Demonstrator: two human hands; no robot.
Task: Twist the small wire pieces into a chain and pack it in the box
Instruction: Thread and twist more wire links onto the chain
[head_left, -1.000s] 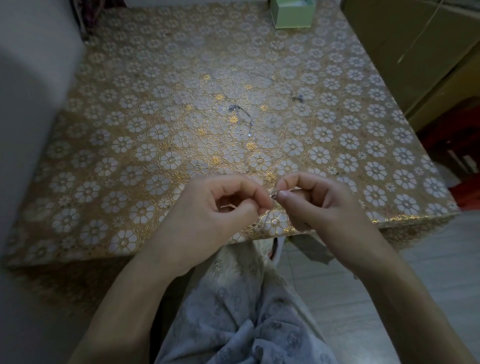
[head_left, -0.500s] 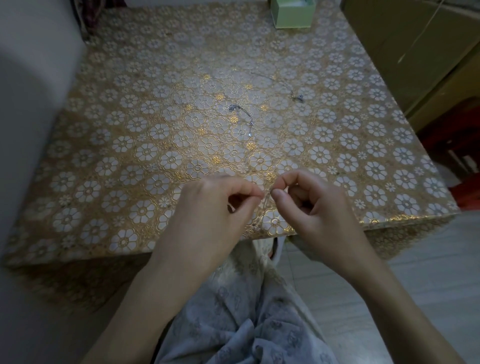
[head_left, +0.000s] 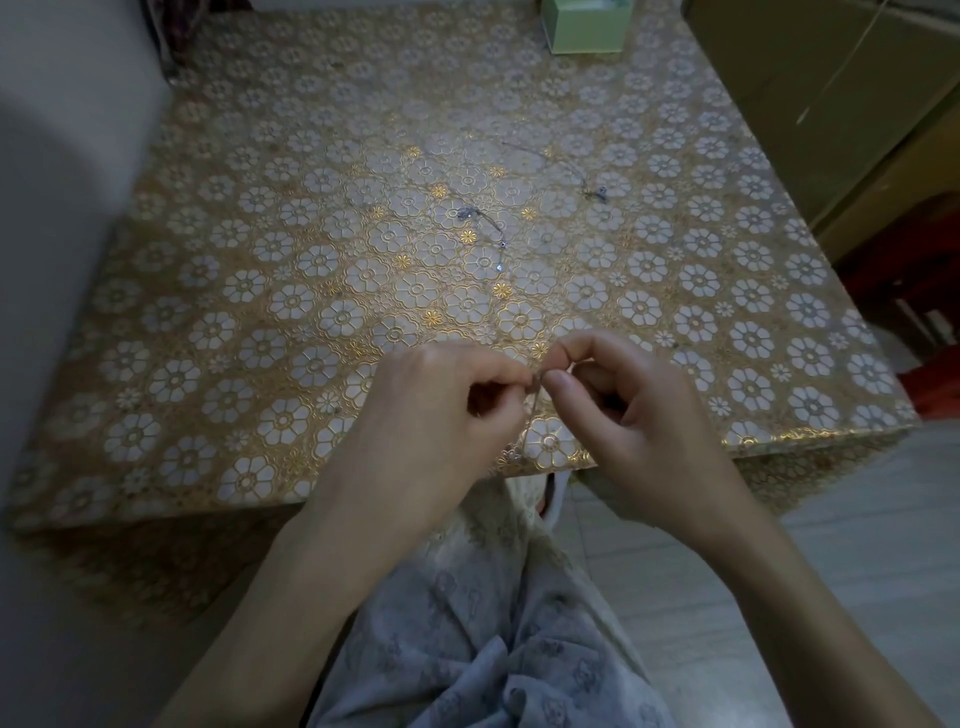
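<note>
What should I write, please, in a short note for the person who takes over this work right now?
Left hand and right hand: both pinch one thin silver wire piece between fingertips, above the near edge of the gold floral-patterned table.
On the table: a curved wire piece with small beads at the middle, another thin wire strand farther right.
Pale green box: far edge, nothing visibly packed.
Done: cannot tell how much is joined.
Left: twist the pieces together, pack the chain in the box.

Glossy embossed tablecloth (head_left: 311, 291), thin metal wire (head_left: 533, 400), matt green box (head_left: 587, 31)
</note>
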